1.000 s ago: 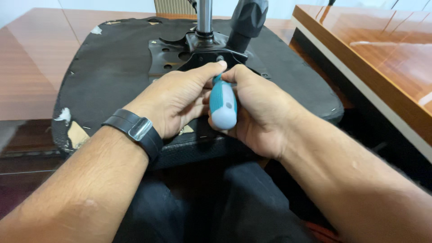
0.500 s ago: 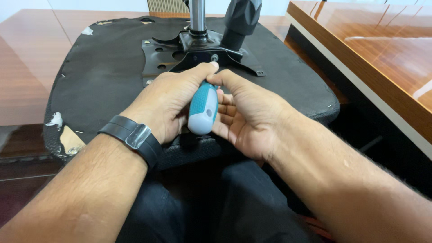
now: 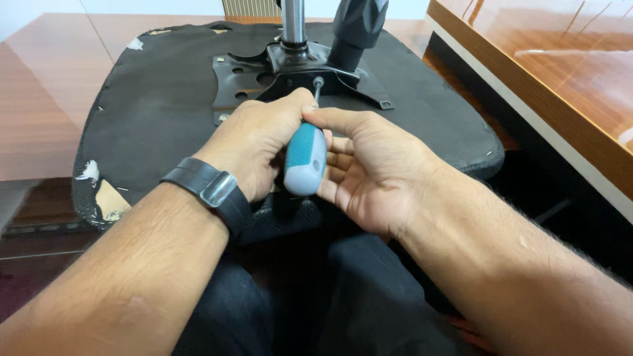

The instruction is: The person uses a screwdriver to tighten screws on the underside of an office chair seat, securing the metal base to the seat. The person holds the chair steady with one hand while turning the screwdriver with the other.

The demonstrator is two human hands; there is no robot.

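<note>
Your screwdriver (image 3: 305, 160) has a teal and pale grey handle. Your seat underside (image 3: 158, 112) is black with white scuffs, its plate (image 3: 254, 76) black metal. Your table (image 3: 39, 112) is glossy reddish-brown wood; wristband (image 3: 210, 191) black.

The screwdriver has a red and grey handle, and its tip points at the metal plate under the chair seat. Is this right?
Not quite. The head view shows the screwdriver handle is teal and grey, not red. Its tip does point at the metal plate under the chair seat.

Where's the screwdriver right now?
Centre of the head view: the screwdriver sits between both hands, left hand gripping its teal-and-grey handle, right hand open beside it, tip at the black metal plate under the upturned chair seat.
</note>
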